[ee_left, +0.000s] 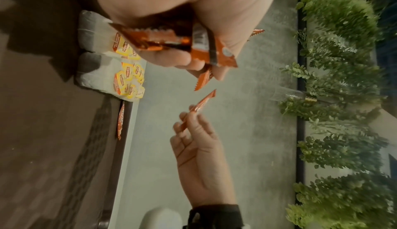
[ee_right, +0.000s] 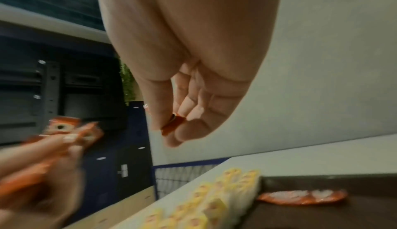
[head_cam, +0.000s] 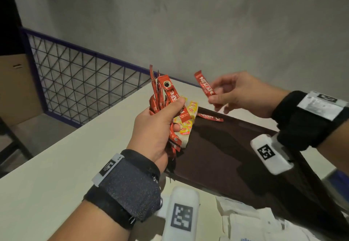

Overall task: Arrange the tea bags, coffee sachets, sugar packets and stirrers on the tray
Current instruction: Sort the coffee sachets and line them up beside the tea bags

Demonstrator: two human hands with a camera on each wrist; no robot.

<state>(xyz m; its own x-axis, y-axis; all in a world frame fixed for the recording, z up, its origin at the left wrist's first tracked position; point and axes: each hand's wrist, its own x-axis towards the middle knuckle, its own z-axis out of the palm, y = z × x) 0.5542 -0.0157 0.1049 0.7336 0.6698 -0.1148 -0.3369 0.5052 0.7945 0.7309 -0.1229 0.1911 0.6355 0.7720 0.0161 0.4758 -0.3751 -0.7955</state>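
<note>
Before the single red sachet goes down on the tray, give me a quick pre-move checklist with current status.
1. Right hand pinches one coffee sachet: ok.
2. Left hand grips the remaining bundle of sachets securely: ok.
3. Tray has bare surface beside the sachet already laid on it: ok.
4. Tea bags sit at the tray's left end, out of the drop path: ok.
5. Sugar packets and stirrers located: cannot tell.
</note>
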